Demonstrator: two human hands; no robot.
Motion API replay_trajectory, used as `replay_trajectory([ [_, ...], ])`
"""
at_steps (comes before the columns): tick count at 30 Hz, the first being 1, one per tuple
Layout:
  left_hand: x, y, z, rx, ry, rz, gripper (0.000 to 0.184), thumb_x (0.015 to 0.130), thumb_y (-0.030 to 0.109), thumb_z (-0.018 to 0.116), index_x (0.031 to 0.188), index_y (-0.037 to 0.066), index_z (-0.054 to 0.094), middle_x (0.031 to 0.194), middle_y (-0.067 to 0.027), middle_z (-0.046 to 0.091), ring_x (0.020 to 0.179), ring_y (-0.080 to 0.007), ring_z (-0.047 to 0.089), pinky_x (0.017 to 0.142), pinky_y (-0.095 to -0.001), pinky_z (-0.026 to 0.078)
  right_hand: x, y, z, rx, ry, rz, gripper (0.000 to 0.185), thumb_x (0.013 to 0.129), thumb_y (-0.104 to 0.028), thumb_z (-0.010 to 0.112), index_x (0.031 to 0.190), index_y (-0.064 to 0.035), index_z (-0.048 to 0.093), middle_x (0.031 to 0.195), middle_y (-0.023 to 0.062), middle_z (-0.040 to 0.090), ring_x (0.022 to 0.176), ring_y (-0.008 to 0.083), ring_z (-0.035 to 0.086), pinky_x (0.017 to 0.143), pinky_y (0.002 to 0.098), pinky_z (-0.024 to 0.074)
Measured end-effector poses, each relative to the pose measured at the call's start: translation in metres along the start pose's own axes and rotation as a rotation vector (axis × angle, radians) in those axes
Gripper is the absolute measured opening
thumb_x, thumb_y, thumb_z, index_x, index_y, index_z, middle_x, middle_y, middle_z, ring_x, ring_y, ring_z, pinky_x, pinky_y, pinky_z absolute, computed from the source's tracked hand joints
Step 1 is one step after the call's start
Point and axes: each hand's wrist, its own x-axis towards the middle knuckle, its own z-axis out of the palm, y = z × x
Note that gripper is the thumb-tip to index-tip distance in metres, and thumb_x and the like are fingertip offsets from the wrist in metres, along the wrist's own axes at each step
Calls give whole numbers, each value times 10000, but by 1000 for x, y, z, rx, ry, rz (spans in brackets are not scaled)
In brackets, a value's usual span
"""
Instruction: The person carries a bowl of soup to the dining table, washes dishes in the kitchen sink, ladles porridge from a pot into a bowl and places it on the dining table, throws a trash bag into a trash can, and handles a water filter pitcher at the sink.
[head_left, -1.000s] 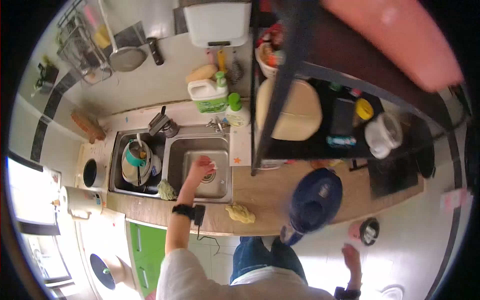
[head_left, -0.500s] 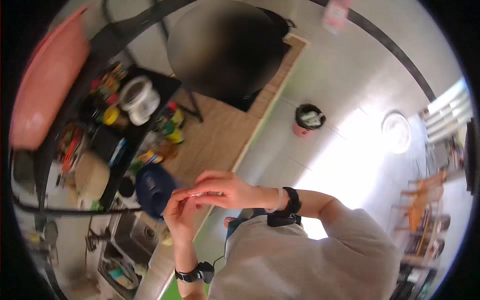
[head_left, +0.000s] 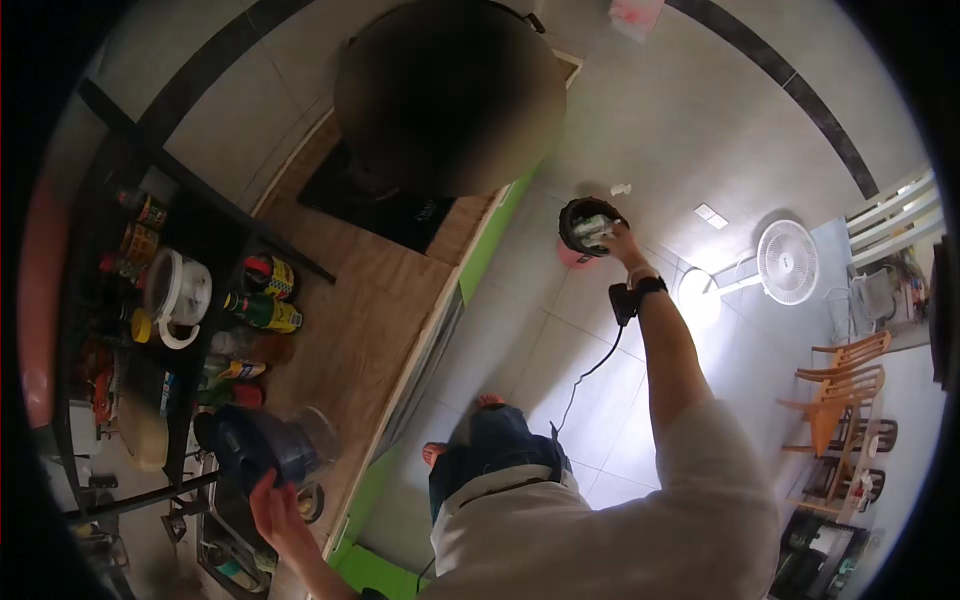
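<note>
My right hand [head_left: 622, 243] reaches down to the mouth of a pink bin [head_left: 575, 255] with a dark liner. Its fingertips blend with the pale rubbish [head_left: 594, 230] inside, so their grip is hidden. Just beyond the bin shows a small white scrap [head_left: 621, 188]; whether it lies on the floor or is in the air I cannot tell. My left hand [head_left: 278, 512] is by the counter, fingers extended against the edge of a dark blue appliance-like object [head_left: 245, 445]. A clear container [head_left: 318, 440] adjoins that object.
A black rack [head_left: 210, 205] holds bottles and a white pot [head_left: 180, 290]. A black cooktop [head_left: 375, 205] is set on the wooden counter [head_left: 345, 325]. The sink [head_left: 235, 535] lies left of my left hand. A fan [head_left: 787, 262] and wooden chairs [head_left: 850, 380] stand right.
My hands, together before at a small whitish thing, have parted. The right went to the bin, the left down to the blue object. A white scrap now shows beside the bin.
</note>
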Motion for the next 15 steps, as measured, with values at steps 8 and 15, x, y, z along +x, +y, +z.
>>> replay_trajectory([
  [8, -41, -12, -60, -30, 218, -95, 194, 884, 159, 560, 1044, 50, 551, 1000, -65, 599, 816, -135, 546, 741, -260, 435, -121, -32, 135, 411, -812, 87, 252, 758, -196, 670, 974, -89, 595, 878, 2, 590, 807, 120, 559, 676, 256, 460],
  [15, -40, -8, -186, -140, 399, -72, 104, 897, 118, 541, 970, 59, 586, 962, -64, 623, 757, -132, 613, 675, -246, 478, -284, -320, 198, 341, -1116, -80, 346, 884, -198, 591, 1190, -52, 521, 1061, 51, 608, 938, 140, 580, 793, 276, 469],
])
